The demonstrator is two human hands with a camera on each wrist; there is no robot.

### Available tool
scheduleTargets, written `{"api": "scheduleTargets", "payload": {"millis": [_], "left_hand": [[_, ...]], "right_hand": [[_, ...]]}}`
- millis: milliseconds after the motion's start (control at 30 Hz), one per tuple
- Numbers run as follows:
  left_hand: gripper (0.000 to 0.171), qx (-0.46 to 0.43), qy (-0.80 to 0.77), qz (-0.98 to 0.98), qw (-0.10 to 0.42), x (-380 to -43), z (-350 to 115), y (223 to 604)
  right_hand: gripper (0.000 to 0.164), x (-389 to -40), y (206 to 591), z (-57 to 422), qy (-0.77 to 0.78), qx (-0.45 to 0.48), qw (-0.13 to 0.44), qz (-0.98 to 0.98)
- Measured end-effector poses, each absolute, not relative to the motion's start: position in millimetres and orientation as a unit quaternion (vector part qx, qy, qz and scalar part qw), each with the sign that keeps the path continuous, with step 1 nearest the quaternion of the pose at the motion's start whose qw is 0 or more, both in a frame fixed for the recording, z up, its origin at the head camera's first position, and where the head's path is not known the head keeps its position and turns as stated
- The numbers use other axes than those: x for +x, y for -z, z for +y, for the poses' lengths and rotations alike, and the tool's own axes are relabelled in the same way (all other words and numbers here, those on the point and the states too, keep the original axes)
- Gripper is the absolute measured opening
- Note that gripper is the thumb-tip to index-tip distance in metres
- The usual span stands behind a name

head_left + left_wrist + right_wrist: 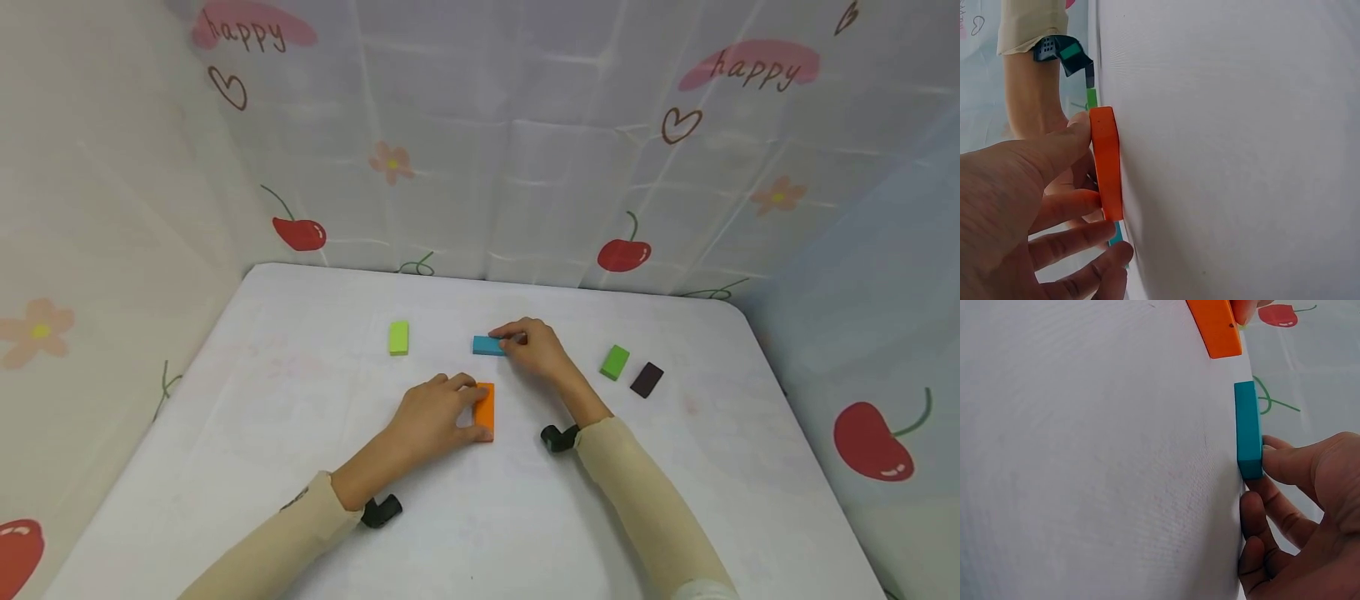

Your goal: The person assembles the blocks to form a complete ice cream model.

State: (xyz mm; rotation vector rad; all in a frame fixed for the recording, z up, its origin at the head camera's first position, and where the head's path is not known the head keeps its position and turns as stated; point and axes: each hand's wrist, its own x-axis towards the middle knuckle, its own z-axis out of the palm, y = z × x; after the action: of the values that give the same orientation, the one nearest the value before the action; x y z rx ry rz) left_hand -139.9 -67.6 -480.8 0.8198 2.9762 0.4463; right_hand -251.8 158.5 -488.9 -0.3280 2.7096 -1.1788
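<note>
My left hand [433,418] pinches an orange block [486,413] by its two short ends, thumb at the near end and a finger at the far end. The block lies on the table, lengthwise away from me. Farther back, my right hand [536,348] holds the right end of a blue block [487,346] between thumb and fingers. In the right wrist view the blue block [1248,430] rests on the tabletop, apart from the orange block [1217,328]. From the left wrist view, the thumb presses one end of the orange block [1106,164].
A yellow-green block [399,338] lies left of the blue one. To the right are a green block [615,362] and a dark brown block [647,380], close together. A white cloth covers the table [300,358]. Printed curtains [487,167] hang behind and at both sides.
</note>
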Motion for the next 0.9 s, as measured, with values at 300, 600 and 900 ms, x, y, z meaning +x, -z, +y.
{"api": "scheduleTargets", "payload": {"millis": [300,600,900], "left_hand": [[0.062,0.263,-0.136,0.955,0.002,-138,-65,481],[0.060,0.268,-0.130,0.955,0.002,-139,-64,480],[0.062,0.270,-0.133,0.953,-0.007,-139,-64,481]], "right_hand": [[0.025,-251,489,158,0.393,-0.109,0.076,0.910],[0.025,-247,491,158,0.387,-0.105,0.080,0.913],[0.025,-237,490,159,0.383,-0.112,0.081,0.913]]}}
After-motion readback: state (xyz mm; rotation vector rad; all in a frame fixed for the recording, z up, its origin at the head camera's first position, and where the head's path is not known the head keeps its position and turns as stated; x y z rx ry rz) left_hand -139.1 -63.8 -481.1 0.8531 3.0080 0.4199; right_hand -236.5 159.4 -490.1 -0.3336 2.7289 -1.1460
